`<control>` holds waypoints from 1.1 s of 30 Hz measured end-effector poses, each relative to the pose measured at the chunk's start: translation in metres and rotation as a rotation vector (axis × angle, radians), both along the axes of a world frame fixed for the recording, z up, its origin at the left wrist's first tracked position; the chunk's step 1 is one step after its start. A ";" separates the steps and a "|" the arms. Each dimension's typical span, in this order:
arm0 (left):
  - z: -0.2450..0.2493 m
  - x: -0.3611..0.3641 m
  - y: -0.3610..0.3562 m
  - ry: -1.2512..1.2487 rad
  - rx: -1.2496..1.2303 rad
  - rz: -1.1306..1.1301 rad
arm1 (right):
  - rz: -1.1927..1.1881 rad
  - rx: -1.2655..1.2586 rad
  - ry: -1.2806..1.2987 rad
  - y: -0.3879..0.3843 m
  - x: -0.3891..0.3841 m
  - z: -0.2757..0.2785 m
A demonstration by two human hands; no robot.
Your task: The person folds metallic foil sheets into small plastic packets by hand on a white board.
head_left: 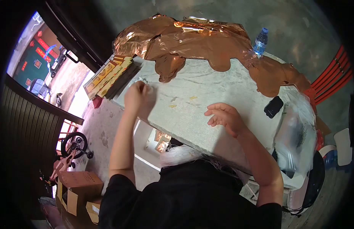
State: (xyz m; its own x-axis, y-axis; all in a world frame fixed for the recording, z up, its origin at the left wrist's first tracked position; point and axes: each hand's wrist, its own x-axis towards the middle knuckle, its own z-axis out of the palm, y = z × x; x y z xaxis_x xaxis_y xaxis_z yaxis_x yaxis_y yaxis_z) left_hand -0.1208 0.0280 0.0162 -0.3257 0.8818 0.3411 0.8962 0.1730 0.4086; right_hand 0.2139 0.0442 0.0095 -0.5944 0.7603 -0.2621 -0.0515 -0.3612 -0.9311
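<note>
Evidently, left hand point(135, 96): curled closed at the left part of the white-topped table point(192, 122); a pale bit shows by its fingertips, though whether it is gripped cannot be told.
Right hand point(227, 120): open, fingers spread and slightly bent, over the table; contact with the top is unclear.
Yellow scraps point(193, 97): small, thin pieces lying on the table between the hands.
Yellow stack point(112, 76): patterned, flat, rectangular pieces piled at the table's left end, just beyond the left hand.
Copper foil point(196, 44): shiny and crinkled along the far edge, duller and smoother where rounded lobes spread over the table.
Table covering: whitish, finely textured, with shallow wrinkles toward the foil.
Bottle point(260, 44): clear, blue-capped, upright by the foil's far edge.
Black item point(273, 107): small, dark, round-cornered, right of the right hand.
Plastic bag point(297, 133): clear, glossy, creased, taking up the table's right end.
Red chair point(333, 76): slatted back, beyond the right end.
Cardboard boxes point(81, 185): brown, flaps open, on the floor at lower left.
</note>
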 end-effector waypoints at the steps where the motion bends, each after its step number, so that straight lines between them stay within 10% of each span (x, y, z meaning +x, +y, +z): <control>1: 0.000 -0.011 0.005 0.001 -0.001 0.005 | 0.005 -0.001 0.001 -0.001 -0.001 -0.003; 3: 0.002 -0.021 0.010 0.327 -0.060 0.110 | 0.037 0.051 -0.008 -0.001 -0.001 -0.007; 9: 0.011 -0.025 -0.024 0.179 0.350 0.057 | 0.027 0.036 0.037 0.001 0.002 -0.009; 17: -0.044 0.021 -0.116 -0.895 -0.812 -0.329 | 0.049 0.062 0.015 0.001 -0.001 -0.013; 28: -0.156 0.058 -0.096 -0.079 -0.698 -0.650 | 0.045 0.095 0.050 0.001 0.000 -0.016; 33: -0.155 0.056 -0.101 -0.160 -0.703 -0.562 | 0.066 0.104 0.004 -0.002 0.000 -0.011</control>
State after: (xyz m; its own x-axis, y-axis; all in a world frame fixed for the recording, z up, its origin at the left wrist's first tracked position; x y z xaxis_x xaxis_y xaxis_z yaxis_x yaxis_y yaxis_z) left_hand -0.0644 -0.0730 -0.1391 0.2170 0.9125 -0.3467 0.8656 -0.0157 0.5005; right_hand 0.2139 0.0423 -0.0017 -0.6446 0.7426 -0.1817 -0.0344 -0.2656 -0.9635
